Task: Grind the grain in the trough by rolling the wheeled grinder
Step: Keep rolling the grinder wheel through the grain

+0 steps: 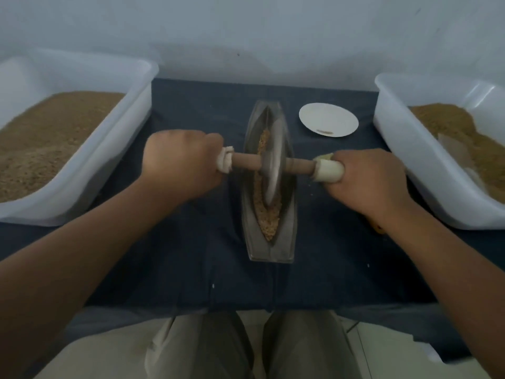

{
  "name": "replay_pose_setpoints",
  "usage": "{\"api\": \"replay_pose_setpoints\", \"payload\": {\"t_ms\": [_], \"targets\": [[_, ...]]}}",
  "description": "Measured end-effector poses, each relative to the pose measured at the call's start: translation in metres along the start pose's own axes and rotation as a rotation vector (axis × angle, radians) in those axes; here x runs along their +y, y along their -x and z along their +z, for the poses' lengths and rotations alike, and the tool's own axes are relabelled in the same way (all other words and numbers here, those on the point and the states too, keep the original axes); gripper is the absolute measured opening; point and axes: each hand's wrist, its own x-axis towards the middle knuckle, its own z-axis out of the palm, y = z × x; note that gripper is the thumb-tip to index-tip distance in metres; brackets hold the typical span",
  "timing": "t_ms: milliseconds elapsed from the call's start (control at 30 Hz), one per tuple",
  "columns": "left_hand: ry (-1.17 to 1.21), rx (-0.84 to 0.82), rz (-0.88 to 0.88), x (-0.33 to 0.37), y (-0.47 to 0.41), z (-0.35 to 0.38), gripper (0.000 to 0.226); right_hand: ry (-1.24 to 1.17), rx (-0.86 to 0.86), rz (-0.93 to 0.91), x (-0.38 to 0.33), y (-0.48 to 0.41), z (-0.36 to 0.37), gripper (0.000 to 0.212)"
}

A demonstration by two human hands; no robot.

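Observation:
A boat-shaped metal trough lies lengthwise on the dark cloth in the middle of the table. Tan crushed grain lines its groove. The wheeled grinder, a metal disc on a wooden axle, stands upright in the groove near the trough's middle. My left hand grips the axle's left end, which is wrapped in pale cloth. My right hand grips the cloth-wrapped right end. Part of the grain is hidden behind the disc.
A white bin of brown grain stands at the left, and a second white bin with ground meal at the right. A small white plate lies behind the trough to the right. The table's front edge is near my knees.

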Motion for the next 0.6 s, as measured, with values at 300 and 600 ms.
{"api": "replay_pose_setpoints", "payload": {"t_ms": [300, 600], "targets": [[-0.059, -0.28, -0.119, -0.002, -0.052, 0.013, 0.05, 0.042, -0.219, 0.076, 0.001, -0.066, -0.007, 0.028], [-0.03, -0.11, -0.093, 0.005, 0.013, -0.007, 0.041, 0.005, -0.091, -0.041, 0.004, -0.014, -0.008, 0.033]]}}
